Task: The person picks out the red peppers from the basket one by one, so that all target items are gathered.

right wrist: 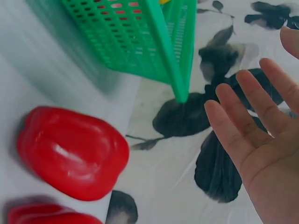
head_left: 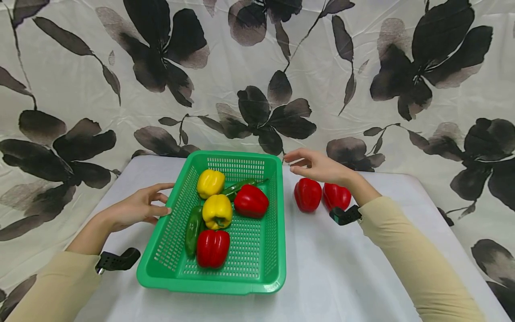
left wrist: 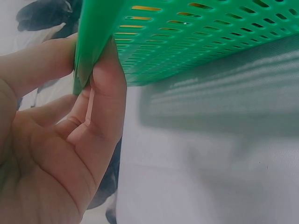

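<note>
A green plastic basket (head_left: pixel 245 273) with slotted sides stands on the table. My left hand (head_left: pixel 138 206) pinches its left rim; in the left wrist view thumb and fingers (left wrist: pixel 106 93) lie on either side of the rim. Inside are two yellow bell peppers (head_left: pixel 217 211), two red bell peppers (head_left: pixel 213 248) and two long green vegetables (head_left: pixel 194 230), the back one with a thin stem. My right hand (head_left: pixel 311 164) hovers by the basket's back right corner, fingers spread and holding nothing in the right wrist view. Below it sit two more red bell peppers (head_left: pixel 308 195).
The table (head_left: pixel 322 273) has a white cover. A white cloth (head_left: pixel 322 58) with dark flowers hangs behind it. The two outside peppers stand side by side, right of the basket. Black wrist straps (head_left: pixel 118 260) sit at both sleeves.
</note>
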